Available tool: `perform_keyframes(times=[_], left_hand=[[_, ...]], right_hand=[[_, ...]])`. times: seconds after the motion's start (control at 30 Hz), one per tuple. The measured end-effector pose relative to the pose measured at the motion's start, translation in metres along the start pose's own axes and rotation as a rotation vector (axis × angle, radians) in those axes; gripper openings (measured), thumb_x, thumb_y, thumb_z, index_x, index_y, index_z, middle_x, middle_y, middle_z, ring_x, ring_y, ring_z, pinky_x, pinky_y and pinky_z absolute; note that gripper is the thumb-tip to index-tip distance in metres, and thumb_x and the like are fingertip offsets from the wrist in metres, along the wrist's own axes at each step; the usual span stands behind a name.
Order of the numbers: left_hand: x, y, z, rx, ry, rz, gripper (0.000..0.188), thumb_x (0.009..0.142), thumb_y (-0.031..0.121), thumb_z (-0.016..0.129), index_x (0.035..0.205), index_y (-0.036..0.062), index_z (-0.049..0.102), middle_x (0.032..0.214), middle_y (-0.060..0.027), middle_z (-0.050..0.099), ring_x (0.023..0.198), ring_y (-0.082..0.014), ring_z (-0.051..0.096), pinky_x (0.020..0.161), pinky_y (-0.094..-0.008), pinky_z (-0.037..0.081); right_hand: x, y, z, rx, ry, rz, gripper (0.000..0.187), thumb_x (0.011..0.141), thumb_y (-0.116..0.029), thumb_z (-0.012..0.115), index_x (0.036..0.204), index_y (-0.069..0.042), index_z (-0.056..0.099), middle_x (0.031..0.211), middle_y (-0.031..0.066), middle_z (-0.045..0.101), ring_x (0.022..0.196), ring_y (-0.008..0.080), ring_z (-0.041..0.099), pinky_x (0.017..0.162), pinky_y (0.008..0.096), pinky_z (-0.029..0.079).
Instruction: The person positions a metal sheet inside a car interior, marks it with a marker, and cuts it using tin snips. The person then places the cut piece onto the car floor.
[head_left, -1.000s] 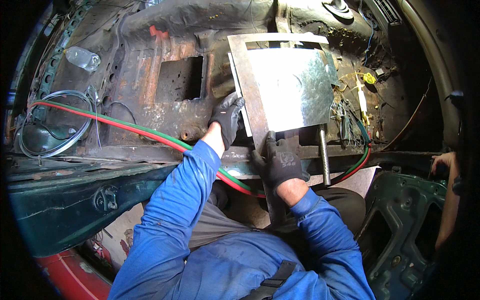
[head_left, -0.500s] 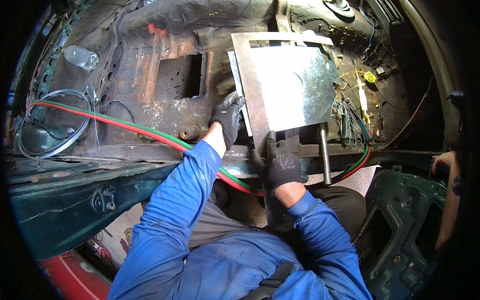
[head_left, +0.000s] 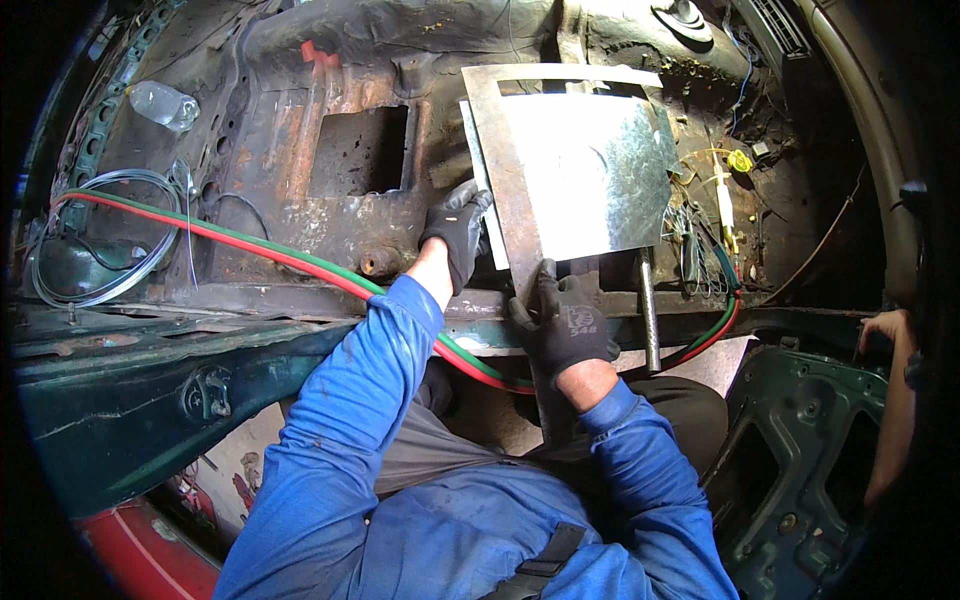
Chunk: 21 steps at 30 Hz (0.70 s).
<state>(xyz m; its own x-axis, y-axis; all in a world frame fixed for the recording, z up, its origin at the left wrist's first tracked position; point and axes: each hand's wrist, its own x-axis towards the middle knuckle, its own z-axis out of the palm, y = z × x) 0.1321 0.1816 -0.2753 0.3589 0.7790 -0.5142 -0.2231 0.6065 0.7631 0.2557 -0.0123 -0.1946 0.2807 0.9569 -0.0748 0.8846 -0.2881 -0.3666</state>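
Observation:
A flat, worn steel framing square (head_left: 520, 200) lies at a slight tilt across a shiny sheet of metal (head_left: 600, 180). My right hand (head_left: 562, 325), in a black glove, is closed on the square's long leg just below the sheet, thumb on top. At the sheet's left edge is my left hand (head_left: 455, 235), also gloved in black, its fingers curled round that edge. Part of the grip is hidden under the sheet. A rectangular opening (head_left: 360, 150) is cut in the rusty car floor (head_left: 270, 215), left of the sheet.
Red and green twin hoses (head_left: 250, 248) run across the sill beneath my arms. A metal tube (head_left: 649, 310) juts out below the sheet. Coiled wire (head_left: 100, 292) and a plastic bottle (head_left: 163, 106) lie left. Another person's bare arm (head_left: 895, 400) shows at right beside a green door (head_left: 810, 450).

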Motion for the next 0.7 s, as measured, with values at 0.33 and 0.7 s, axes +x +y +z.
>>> perform_keyframes(times=[0.33, 0.7], left_hand=[[-0.010, 0.010, 0.006, 0.031, 0.033, -0.055, 0.051, 0.105, 0.015, 0.075, 0.153, 0.0055, 0.061, 0.139, -0.0022, 0.072, 0.117, -0.0106, 0.064, 0.094, -0.0255, 0.049], [0.000, -0.002, 0.000, -0.057, -0.009, 0.048, 0.038, 0.107, 0.011, 0.070, 0.145, 0.0068, 0.066, 0.123, -0.0051, 0.077, 0.102, -0.0160, 0.074, 0.084, -0.0330, 0.061]], right_hand=[[0.001, -0.006, 0.000, 0.026, -0.094, 0.042, 0.070, 0.101, -0.053, 0.069, 0.148, -0.002, 0.059, 0.113, 0.0243, 0.066, 0.099, 0.0424, 0.072, 0.082, 0.0529, 0.061], [0.000, -0.009, -0.004, 0.031, -0.111, 0.075, 0.070, 0.101, -0.053, 0.069, 0.147, -0.001, 0.059, 0.114, 0.0246, 0.066, 0.099, 0.0433, 0.072, 0.082, 0.0527, 0.061]])
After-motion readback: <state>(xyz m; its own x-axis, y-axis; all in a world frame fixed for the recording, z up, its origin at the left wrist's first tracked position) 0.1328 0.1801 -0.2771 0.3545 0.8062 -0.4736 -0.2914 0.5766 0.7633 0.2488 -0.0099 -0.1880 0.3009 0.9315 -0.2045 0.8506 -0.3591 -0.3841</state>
